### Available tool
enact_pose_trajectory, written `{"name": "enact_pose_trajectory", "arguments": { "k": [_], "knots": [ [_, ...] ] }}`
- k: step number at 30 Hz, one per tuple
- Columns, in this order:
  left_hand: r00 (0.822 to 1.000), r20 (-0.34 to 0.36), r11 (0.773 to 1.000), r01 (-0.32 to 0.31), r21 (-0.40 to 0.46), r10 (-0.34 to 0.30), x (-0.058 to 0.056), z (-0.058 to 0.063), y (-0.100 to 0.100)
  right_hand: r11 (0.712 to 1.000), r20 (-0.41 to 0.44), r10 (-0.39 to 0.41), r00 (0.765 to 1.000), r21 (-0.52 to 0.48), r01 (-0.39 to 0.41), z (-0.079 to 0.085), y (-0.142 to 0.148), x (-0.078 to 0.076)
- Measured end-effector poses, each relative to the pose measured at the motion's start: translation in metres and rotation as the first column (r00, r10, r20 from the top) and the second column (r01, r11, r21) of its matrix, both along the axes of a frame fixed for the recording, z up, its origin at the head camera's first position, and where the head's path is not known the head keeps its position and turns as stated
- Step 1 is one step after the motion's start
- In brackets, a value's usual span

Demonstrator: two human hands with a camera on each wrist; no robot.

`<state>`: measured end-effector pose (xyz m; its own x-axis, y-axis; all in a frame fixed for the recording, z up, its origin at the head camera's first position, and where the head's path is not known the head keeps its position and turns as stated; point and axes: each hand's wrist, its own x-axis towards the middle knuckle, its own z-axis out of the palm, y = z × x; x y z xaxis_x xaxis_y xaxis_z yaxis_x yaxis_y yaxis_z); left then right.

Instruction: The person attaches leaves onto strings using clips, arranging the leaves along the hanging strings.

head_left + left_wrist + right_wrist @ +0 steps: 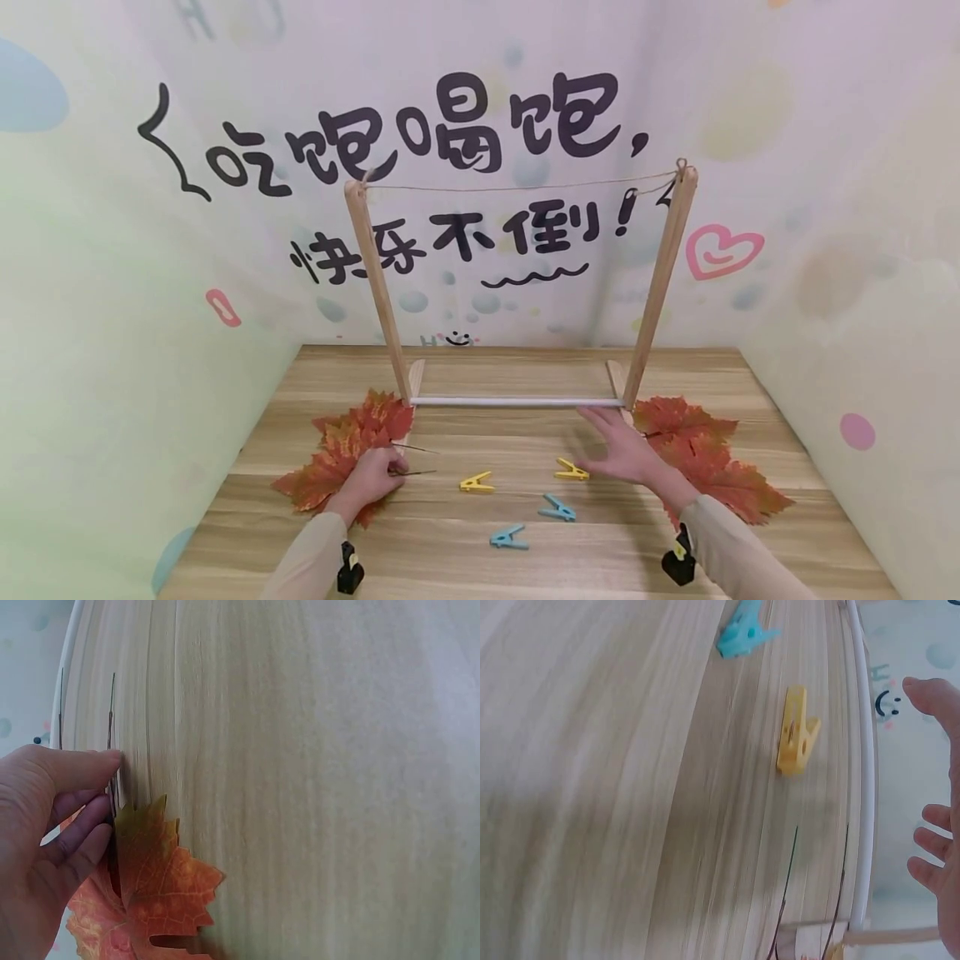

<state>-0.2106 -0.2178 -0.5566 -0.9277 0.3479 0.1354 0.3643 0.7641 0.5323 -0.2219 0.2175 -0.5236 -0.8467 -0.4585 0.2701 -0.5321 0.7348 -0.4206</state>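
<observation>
My left hand [375, 475] pinches the thin dark stem [111, 727] of a red-orange maple leaf [169, 874] between thumb and fingers. More leaves [337, 454] lie around and behind that hand, one with a second stem [416, 448] pointing inward. My right hand [624, 450] hovers with its fingers spread and holds nothing. It is near the frame's right post and the red leaves [705, 454] on the right. Between the hands are two yellow clothespins [476, 483] and two blue clothespins [510, 537] on the table.
A wooden frame [663, 275] stands at the back of the table [435, 567]. Twine [517, 188] spans its post tops, and a white rod [517, 402] joins them low down. Printed walls [847, 250] enclose the table at the back and sides.
</observation>
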Motion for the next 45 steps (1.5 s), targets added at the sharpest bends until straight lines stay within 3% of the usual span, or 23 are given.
{"name": "enact_pose_trajectory", "arguments": {
  "k": [11, 20, 26, 31, 34, 38, 45],
  "knots": [
    [1.000, 0.012, 1.000, 0.007, 0.025, -0.007, -0.004, -0.002, -0.001, 0.996, -0.108, 0.089, 0.990, -0.009, -0.090, -0.002, -0.030, 0.000],
    [0.996, -0.083, 0.999, 0.043, 0.002, -0.043, -0.003, 0.005, -0.005, 0.994, -0.057, 0.108, 0.993, -0.006, -0.109, -0.007, -0.050, 0.002],
    [0.997, -0.063, 0.999, 0.043, -0.004, -0.043, -0.004, 0.019, -0.006, 0.991, -0.010, 0.129, 0.992, -0.013, -0.130, -0.013, -0.065, 0.005],
    [0.999, -0.028, 1.000, 0.022, -0.010, -0.022, -0.005, 0.030, -0.005, 0.989, 0.108, 0.142, 0.984, -0.059, -0.136, -0.018, -0.080, 0.009],
    [0.998, -0.051, 0.999, 0.028, -0.024, -0.029, -0.005, 0.034, -0.004, 0.989, 0.168, 0.142, 0.975, -0.067, -0.133, -0.022, -0.089, 0.010],
    [0.997, -0.073, 0.999, 0.027, -0.019, -0.028, -0.005, 0.041, -0.001, 0.988, 0.185, 0.155, 0.970, -0.051, -0.148, -0.028, -0.100, 0.011],
    [1.000, -0.025, 1.000, 0.004, -0.010, -0.004, -0.005, 0.047, 0.001, 0.982, 0.194, 0.188, 0.963, -0.027, -0.187, -0.035, -0.116, 0.013]
  ]
}}
